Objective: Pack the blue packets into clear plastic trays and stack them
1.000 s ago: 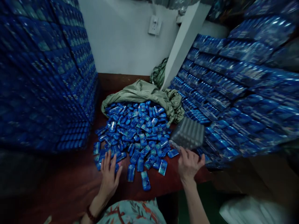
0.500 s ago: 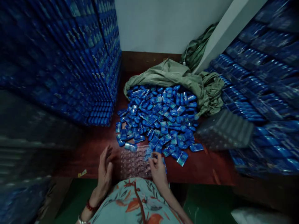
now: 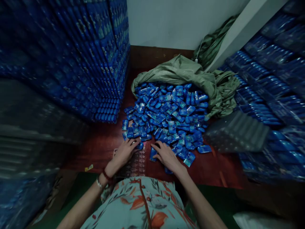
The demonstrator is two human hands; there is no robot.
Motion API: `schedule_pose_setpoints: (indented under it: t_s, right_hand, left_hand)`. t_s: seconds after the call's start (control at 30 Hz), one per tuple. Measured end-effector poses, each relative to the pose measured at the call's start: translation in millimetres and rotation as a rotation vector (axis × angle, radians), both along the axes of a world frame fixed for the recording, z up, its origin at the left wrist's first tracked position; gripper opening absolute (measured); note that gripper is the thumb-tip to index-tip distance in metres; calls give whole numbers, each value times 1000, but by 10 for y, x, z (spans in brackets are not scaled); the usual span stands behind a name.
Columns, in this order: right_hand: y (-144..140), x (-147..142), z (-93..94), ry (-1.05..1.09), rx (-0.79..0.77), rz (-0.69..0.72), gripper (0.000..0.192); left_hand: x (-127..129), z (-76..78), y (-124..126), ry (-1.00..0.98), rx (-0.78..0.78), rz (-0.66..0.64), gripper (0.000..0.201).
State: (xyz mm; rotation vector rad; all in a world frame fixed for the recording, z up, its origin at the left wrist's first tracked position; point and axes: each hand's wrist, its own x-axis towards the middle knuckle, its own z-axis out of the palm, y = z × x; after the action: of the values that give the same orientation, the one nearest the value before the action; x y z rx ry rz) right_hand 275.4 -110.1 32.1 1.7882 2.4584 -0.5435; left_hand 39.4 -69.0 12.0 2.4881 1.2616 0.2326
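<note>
A heap of small shiny blue packets (image 3: 166, 109) spreads over the red tabletop. Close to my body lies a clear moulded plastic tray (image 3: 138, 163) with rows of hollows. My left hand (image 3: 124, 154) reaches over the tray's left side, fingers stretched toward a blue packet (image 3: 140, 146) at its far edge; the thumb is hidden. On the tray's right side, my right hand (image 3: 165, 155) has its fingers apart, with the thumb and index at another blue packet (image 3: 152, 154). Neither hand shows a firm grip.
Tall stacks of packed blue trays (image 3: 105, 63) rise on the left, with more stacks (image 3: 267, 92) on the right. A green cloth sack (image 3: 176, 68) lies behind the heap. Stacked empty trays (image 3: 240, 130) stand to its right. A yellow scrap (image 3: 89, 167) lies near the table's front edge.
My left hand has moved forward and right, over the tray to its far edge. My right hand has gone from a pinch to spread fingers. The view has shifted slightly.
</note>
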Motion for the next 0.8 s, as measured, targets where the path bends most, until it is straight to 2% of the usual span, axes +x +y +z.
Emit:
schedule_pose_setpoints:
  t_s: [0.07,0.17,0.3,0.37,0.43,0.5,0.6,0.7,0.8]
  right_hand:
    - [38,6,42,6,-30,29,58]
    - [48,-30,63,40,-79,6,49]
    - [24,-40,-8,193,-107,-66,28]
    - [1,-7,-42,283,-76,-135,19]
    - [-28,27,-41,401,-12,-223,19]
    - [-54,31,-1,535,29,-306,26]
    - [-64,-80,77,706,-24,-374,32]
    - [-20,-322,67,875,-83,-334,31]
    - [44,-553,-68,987,-160,-317,27]
  left_hand:
    - [118,77,206,65,-54,-88,43]
    - [248,156,400,127,-104,-176,45]
    - [281,169,473,136,-107,-269,33]
    - [209,143,460,45,-89,-252,26]
    - [66,121,418,-152,-70,-138,25]
    - [-134,116,348,-382,-47,57,25]
    - [-451,137,207,-552,-25,314,25]
    - [-650,132,58,-620,-111,410,26]
    - [-677,69,-73,-742,-264,517,26]
